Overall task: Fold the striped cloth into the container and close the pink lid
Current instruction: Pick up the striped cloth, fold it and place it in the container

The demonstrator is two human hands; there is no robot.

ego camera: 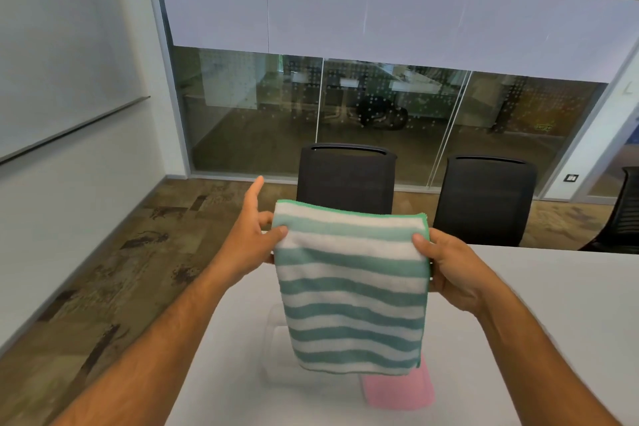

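The green-and-white striped cloth (352,287) hangs folded in the air above the table, held by its top corners. My left hand (250,239) pinches the upper left corner, its index finger pointing up. At the upper right corner my right hand (449,270) grips the cloth. Behind and below the cloth stands a clear container (275,328), mostly hidden; only its left wall shows. The pink lid (401,391) lies on the table under the cloth's lower right edge, partly covered.
A white table (518,304) fills the lower right. Two black chairs (345,180) (484,201) stand at its far side, with part of a third at the right edge. A glass wall runs behind them, and patterned floor lies to the left.
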